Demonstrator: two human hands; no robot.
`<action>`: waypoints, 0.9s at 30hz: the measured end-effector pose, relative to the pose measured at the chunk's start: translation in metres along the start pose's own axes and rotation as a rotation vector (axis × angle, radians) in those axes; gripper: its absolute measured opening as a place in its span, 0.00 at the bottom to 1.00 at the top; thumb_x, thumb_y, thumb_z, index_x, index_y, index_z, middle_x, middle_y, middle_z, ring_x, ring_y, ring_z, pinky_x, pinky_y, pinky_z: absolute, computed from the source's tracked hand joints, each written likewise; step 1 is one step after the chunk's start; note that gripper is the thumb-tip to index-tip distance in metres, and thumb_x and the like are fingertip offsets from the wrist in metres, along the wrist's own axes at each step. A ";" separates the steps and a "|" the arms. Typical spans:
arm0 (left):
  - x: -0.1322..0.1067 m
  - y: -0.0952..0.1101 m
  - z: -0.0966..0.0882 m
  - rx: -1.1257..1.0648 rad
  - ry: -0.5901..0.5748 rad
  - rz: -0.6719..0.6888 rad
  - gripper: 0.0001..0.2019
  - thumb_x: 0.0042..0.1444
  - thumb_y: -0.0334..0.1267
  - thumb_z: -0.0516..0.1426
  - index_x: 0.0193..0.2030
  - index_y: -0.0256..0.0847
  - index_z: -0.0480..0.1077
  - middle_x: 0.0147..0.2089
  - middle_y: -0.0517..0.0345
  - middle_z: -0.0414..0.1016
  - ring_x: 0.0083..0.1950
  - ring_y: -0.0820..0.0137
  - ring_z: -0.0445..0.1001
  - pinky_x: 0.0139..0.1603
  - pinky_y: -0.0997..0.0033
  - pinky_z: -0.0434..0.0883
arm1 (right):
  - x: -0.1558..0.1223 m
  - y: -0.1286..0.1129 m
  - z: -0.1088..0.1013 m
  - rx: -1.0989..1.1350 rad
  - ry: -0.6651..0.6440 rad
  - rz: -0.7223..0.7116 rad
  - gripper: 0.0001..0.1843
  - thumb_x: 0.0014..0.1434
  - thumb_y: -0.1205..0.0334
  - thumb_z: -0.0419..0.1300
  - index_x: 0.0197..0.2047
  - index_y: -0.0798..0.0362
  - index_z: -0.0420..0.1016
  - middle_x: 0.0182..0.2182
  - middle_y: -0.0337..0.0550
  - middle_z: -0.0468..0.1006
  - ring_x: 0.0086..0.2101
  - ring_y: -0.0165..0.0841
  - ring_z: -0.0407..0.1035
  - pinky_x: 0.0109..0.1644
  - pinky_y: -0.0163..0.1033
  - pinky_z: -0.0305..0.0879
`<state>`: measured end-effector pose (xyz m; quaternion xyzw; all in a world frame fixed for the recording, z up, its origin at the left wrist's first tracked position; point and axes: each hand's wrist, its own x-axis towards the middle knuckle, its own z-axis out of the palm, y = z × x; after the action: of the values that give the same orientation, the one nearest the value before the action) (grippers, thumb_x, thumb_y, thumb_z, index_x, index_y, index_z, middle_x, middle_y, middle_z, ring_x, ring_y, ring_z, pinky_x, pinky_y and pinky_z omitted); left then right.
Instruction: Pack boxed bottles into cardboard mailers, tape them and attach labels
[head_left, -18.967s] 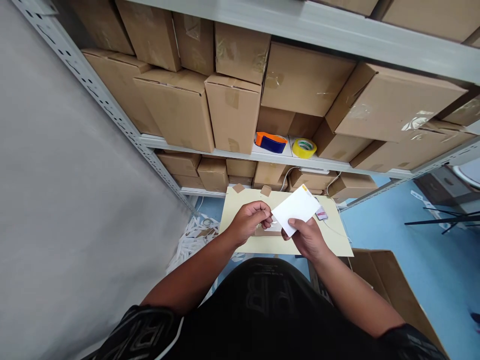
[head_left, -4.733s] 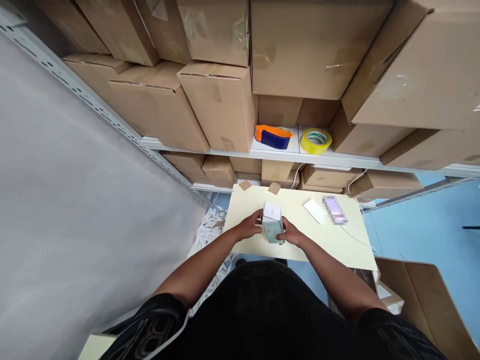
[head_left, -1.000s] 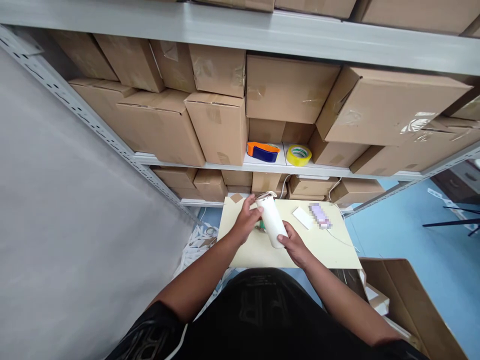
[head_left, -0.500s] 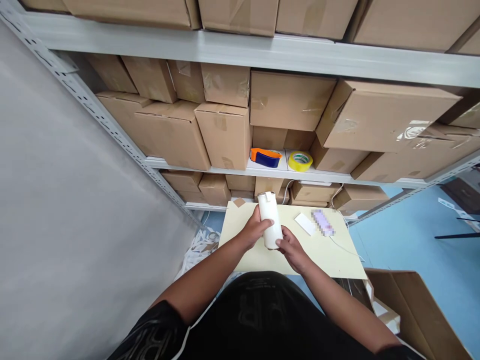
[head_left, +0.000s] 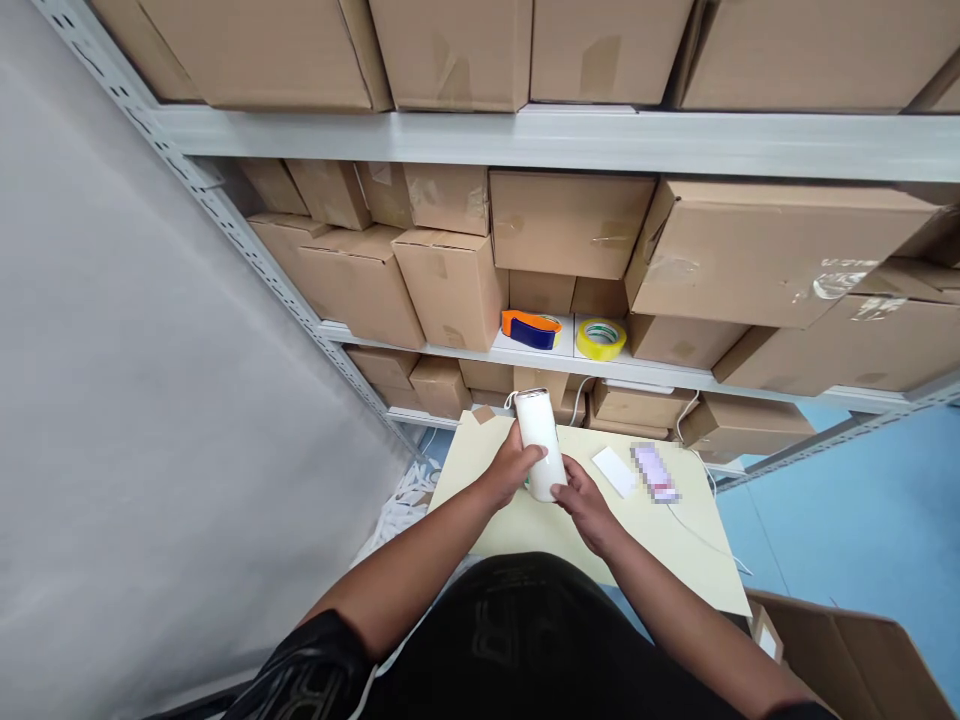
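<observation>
Between my two hands, above the pale yellow table, is a white cylindrical container that looks like a drinking cup. It leans slightly, with a shiny rim on its upper end and a small white loop sticking out at the upper left. My left hand wraps its left side, thumb across the front. The fingers of my right hand grip the lower right side near the base. The far side of the container is hidden.
On the table lie a white card-like piece and a blurred-out purplish item with a cable. Shelves ahead hold cardboard boxes, yellow tape and an orange-blue band. An open carton stands lower right.
The white container has turned in my hands: the tab at its top front is gone from view and a loop shows at the left. My head view has shifted slightly.
</observation>
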<state>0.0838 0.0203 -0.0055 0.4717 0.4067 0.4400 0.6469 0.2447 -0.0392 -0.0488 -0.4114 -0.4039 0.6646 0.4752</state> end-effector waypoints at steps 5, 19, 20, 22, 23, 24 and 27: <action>0.011 -0.003 0.010 0.122 0.087 0.043 0.30 0.51 0.47 0.69 0.58 0.41 0.66 0.55 0.48 0.77 0.54 0.57 0.77 0.51 0.60 0.74 | 0.004 0.013 -0.016 -0.115 0.119 -0.131 0.39 0.48 0.48 0.76 0.59 0.45 0.65 0.56 0.49 0.74 0.55 0.47 0.69 0.60 0.53 0.68; 0.017 -0.014 0.033 0.070 0.197 -0.028 0.31 0.54 0.50 0.66 0.60 0.42 0.64 0.51 0.52 0.78 0.49 0.60 0.77 0.47 0.64 0.74 | 0.002 0.010 -0.057 -0.237 0.126 -0.064 0.36 0.46 0.47 0.74 0.55 0.45 0.66 0.51 0.46 0.73 0.50 0.47 0.69 0.52 0.50 0.70; 0.017 -0.015 0.034 0.070 0.226 -0.026 0.33 0.52 0.51 0.67 0.60 0.42 0.64 0.50 0.51 0.78 0.49 0.60 0.77 0.47 0.64 0.74 | 0.003 0.014 -0.059 -0.291 0.158 -0.086 0.39 0.44 0.47 0.76 0.55 0.45 0.65 0.52 0.46 0.72 0.51 0.47 0.68 0.53 0.50 0.70; 0.017 -0.015 0.036 0.069 0.277 -0.022 0.34 0.49 0.50 0.70 0.59 0.41 0.65 0.50 0.51 0.78 0.49 0.60 0.77 0.48 0.64 0.74 | 0.004 0.018 -0.065 -0.305 0.159 -0.098 0.41 0.43 0.47 0.76 0.56 0.45 0.64 0.52 0.47 0.72 0.52 0.47 0.68 0.55 0.51 0.69; 0.018 -0.014 0.037 0.070 0.292 -0.015 0.33 0.48 0.48 0.70 0.58 0.41 0.65 0.50 0.51 0.78 0.49 0.61 0.77 0.48 0.64 0.73 | 0.005 0.019 -0.068 -0.265 0.122 -0.088 0.40 0.45 0.46 0.75 0.57 0.45 0.64 0.53 0.47 0.72 0.52 0.46 0.68 0.55 0.51 0.69; 0.018 -0.013 0.037 0.069 0.298 -0.003 0.32 0.48 0.46 0.69 0.57 0.40 0.65 0.50 0.51 0.78 0.50 0.61 0.76 0.48 0.64 0.73 | 0.006 0.017 -0.071 -0.208 0.065 -0.067 0.38 0.49 0.45 0.73 0.59 0.44 0.65 0.53 0.47 0.73 0.52 0.46 0.69 0.55 0.51 0.69; 0.017 -0.010 0.042 0.065 0.275 0.015 0.28 0.50 0.41 0.64 0.58 0.40 0.65 0.51 0.52 0.77 0.49 0.62 0.76 0.45 0.67 0.73 | 0.006 0.008 -0.077 -0.087 -0.132 0.026 0.30 0.57 0.45 0.66 0.60 0.45 0.70 0.52 0.47 0.77 0.51 0.47 0.71 0.55 0.52 0.69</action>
<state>0.1297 0.0244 -0.0073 0.4306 0.5020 0.4921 0.5661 0.3128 -0.0242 -0.0828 -0.3924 -0.4576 0.6782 0.4203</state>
